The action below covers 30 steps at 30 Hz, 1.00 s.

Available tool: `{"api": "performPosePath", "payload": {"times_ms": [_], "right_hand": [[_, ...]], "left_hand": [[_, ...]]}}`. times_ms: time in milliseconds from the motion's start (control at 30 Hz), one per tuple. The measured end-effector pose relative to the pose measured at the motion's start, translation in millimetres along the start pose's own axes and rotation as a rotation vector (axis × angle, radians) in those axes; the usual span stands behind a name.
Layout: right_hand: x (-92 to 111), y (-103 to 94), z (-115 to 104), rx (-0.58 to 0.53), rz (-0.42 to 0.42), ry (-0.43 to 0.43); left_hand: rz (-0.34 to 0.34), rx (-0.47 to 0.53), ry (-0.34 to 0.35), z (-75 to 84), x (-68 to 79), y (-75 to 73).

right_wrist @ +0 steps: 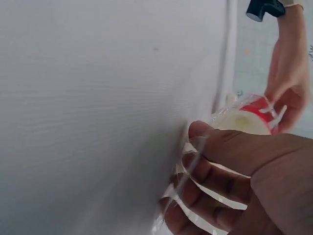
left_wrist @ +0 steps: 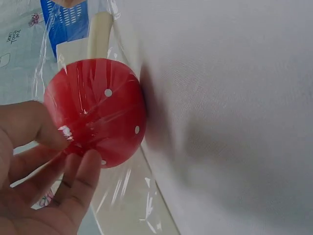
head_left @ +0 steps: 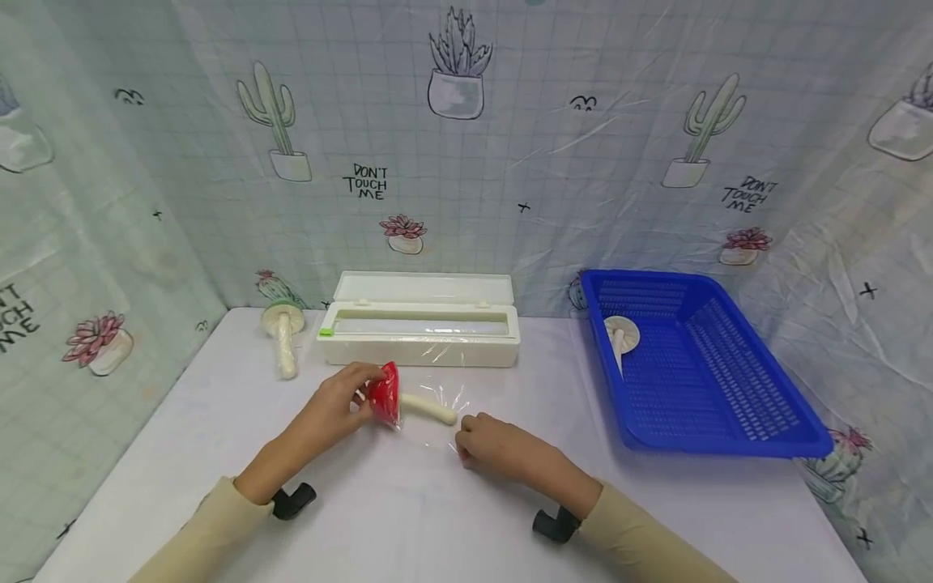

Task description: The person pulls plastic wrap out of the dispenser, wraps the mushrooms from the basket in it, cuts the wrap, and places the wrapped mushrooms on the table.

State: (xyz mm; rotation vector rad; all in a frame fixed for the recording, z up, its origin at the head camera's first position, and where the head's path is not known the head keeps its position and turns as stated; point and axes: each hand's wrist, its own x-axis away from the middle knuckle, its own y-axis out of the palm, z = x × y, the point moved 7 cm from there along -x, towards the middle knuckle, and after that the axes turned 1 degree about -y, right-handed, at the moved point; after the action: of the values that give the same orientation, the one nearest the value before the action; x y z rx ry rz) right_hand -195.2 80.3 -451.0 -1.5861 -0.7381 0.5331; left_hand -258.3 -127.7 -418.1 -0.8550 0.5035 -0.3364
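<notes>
A toy mushroom with a red, white-dotted cap (head_left: 385, 394) and a cream stem (head_left: 430, 408) lies on its side, wrapped in clear plastic film (head_left: 436, 441). My left hand (head_left: 335, 411) pinches the film-covered top of the cap, thumb and fingertips gathered there in the left wrist view. The stem points right, toward my right hand (head_left: 503, 445). Thumb and curled fingers of that hand grip the loose edge of the film, just beyond the stem's end. In the right wrist view the film (right_wrist: 195, 161) runs over those fingers.
Behind the hands stands a white film dispenser box (head_left: 419, 353), lid raised, with a green slider (head_left: 326, 332). Left of it lies another mushroom (head_left: 287, 356), cap away from me. At right, a blue plastic basket (head_left: 717, 445) contains a pale mushroom (head_left: 623, 333). A patterned curtain surrounds the table.
</notes>
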Motion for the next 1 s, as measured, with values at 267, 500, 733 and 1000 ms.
{"api": "performPosePath", "payload": {"times_ms": [267,500,733,1000], "right_hand": [[5,-34.4,-6,-0.060,0.083,-0.025],[0,-59.4,-2,-0.103,0.136,0.053],[-17,-84.3,16,-0.201,0.251,0.125],[-47,-77.5,37,-0.265,0.374,0.162]], "left_hand": [[0.031,-0.128,0.071,5.7,3.7,4.4],[0.045,-0.185,0.075,7.2,1.3,3.7],[0.037,-0.174,0.074,8.8,-7.7,4.9],[0.006,-0.177,0.057,10.8,-14.5,9.5]]}}
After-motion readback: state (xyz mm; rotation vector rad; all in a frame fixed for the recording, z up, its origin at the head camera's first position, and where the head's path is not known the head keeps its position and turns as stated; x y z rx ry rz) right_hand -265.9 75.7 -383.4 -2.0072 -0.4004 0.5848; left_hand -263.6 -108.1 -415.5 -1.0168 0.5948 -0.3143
